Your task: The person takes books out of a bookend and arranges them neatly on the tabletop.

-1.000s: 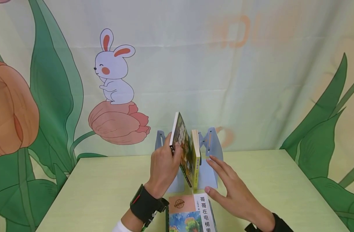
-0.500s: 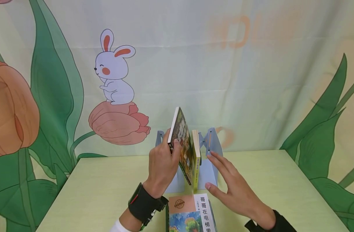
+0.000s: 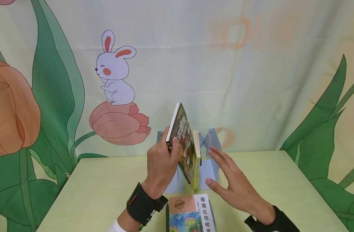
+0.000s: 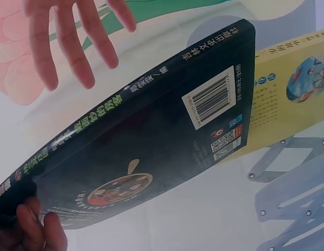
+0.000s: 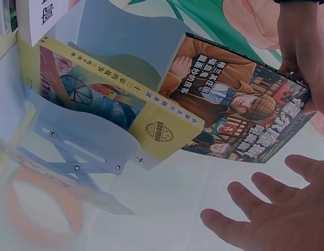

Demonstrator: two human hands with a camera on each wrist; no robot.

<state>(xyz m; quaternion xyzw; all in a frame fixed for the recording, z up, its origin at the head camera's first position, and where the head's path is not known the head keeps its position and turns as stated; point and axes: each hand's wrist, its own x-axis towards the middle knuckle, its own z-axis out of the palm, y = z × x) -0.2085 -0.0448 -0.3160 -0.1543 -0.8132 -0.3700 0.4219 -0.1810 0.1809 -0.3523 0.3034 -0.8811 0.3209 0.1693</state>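
My left hand (image 3: 160, 166) grips a dark-covered book (image 3: 185, 141), the thumb on its illustrated front cover. The book is tilted, its top leaning left, above the left part of a blue folding bookend (image 3: 207, 172). Its black back and barcode face the left wrist view, where curled fingertips (image 4: 31, 230) show at one end. Just right of it a yellow book (image 5: 162, 125) stands upright in the bookend. Fingers spread, my right hand (image 3: 239, 187) is by the bookend's right panel and holds nothing; whether a fingertip touches that panel I cannot tell.
A short stack of books (image 3: 185, 220) lies flat in front of the bookend, the top one with a white title strip. Under everything is a pale green table (image 3: 101, 193). Behind it hangs a curtain (image 3: 177, 64) printed with a rabbit and tulips.
The left hand has raised the dark book a little and drawn it slightly left. My right hand has shifted slightly upward, fingers still spread. The yellow book stays put.
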